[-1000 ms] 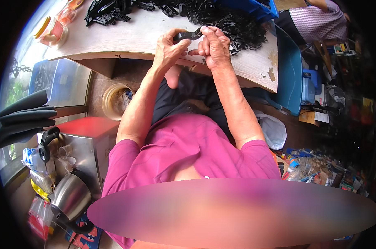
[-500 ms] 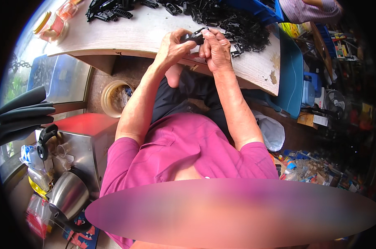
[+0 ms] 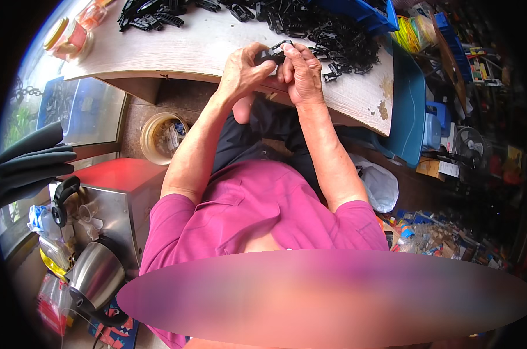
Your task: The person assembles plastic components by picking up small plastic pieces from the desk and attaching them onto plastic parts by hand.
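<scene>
My left hand and my right hand meet over the near edge of the white table. Between them is a small black plastic part, gripped by the fingers and thumb of the left. The right thumb and forefinger pinch its right end; the fingers partly cover it, so its exact kind is unclear. Just beyond my hands lies a heap of similar black plastic parts. A smaller group of black clip-like parts is at the far left of the tabletop.
A blue crate stands behind the heap. Lidded jars sit at the table's left end. On the floor are a round bucket and a white bag. A steel kettle is at my left, a teal stool at right.
Another person's striped sleeve has left the far right, beside the blue crate. My hands stay nearly in place, still holding the black plastic part, with only slight finger movement.
</scene>
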{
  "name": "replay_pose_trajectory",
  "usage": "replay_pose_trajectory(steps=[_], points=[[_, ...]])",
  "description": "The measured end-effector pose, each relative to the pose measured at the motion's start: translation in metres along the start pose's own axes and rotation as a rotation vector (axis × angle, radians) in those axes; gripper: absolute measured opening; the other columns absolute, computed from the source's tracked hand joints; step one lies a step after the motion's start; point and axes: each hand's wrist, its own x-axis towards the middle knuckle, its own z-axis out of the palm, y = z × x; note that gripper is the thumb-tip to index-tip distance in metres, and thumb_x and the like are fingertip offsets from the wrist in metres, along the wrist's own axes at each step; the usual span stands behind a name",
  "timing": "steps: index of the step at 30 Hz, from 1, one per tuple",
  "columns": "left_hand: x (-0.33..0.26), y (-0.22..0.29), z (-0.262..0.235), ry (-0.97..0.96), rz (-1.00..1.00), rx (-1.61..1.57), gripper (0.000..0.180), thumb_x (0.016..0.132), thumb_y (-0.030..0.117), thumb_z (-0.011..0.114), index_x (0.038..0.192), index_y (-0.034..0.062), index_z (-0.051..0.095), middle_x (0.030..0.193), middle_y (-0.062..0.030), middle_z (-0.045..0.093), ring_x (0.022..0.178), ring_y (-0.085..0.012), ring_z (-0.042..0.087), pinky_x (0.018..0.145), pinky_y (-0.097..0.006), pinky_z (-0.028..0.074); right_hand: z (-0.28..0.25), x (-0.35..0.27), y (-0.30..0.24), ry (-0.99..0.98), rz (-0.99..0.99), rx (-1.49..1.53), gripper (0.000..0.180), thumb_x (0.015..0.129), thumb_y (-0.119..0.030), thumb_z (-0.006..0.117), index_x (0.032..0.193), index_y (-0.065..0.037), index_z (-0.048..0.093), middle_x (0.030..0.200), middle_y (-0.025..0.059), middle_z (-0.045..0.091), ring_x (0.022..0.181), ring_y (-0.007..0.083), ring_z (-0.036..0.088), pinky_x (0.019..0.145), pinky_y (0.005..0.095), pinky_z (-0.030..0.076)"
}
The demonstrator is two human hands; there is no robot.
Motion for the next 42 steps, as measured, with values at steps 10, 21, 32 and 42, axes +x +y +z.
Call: replay_pose_trajectory(steps=[10, 21, 32, 42], points=[[0.003, 0.022, 0.003, 0.147, -0.158, -0.171, 0.027, 0.089, 0.024, 0.069, 0.097, -0.0011, 0.069, 0.074, -0.0058, 0.067, 0.064, -0.0100, 0.061, 0.058, -0.025, 0.051, 0.001, -0.002, 0.004, -0.014, -0.003, -0.056, 0.014, 0.088, -0.016, 0.068, 0.089, -0.002, 0.064, 0.057, -0.0022, 0.052, 0.040, 0.0060, 0.042, 0.039, 0.0247, 0.045], [-0.008, 0.019, 0.007, 0.219, -0.181, -0.420, 0.020, 0.089, 0.020, 0.068, 0.093, 0.0002, 0.068, 0.070, -0.0045, 0.066, 0.056, -0.0073, 0.058, 0.049, -0.021, 0.050, -0.003, -0.004, -0.001, -0.011, 0.152, -0.233, 0.035, 0.089, -0.034, 0.067, 0.075, -0.004, 0.055, 0.057, -0.0012, 0.047, 0.042, 0.0086, 0.042, 0.038, 0.0283, 0.039], [-0.013, 0.022, 0.028, 0.044, -0.161, -0.569, 0.019, 0.094, 0.019, 0.063, 0.099, 0.0005, 0.065, 0.078, -0.0063, 0.066, 0.061, -0.0068, 0.058, 0.053, -0.021, 0.051, -0.012, -0.025, -0.012, 0.126, 0.049, -0.130, 0.025, 0.090, -0.023, 0.059, 0.070, -0.009, 0.053, 0.051, -0.0013, 0.044, 0.040, 0.0101, 0.042, 0.039, 0.0285, 0.043], [0.036, 0.005, 0.060, 0.100, 0.592, 0.901, 0.017, 0.080, 0.020, 0.063, 0.096, 0.0165, 0.070, 0.108, -0.0089, 0.062, 0.106, -0.0320, 0.055, 0.088, -0.043, 0.044, -0.140, -0.032, -0.088, 0.474, -0.086, 0.001, 0.048, 0.091, -0.033, 0.043, 0.048, -0.013, 0.038, 0.043, 0.0067, 0.034, 0.048, 0.0269, 0.052, 0.070, 0.0655, 0.055]])
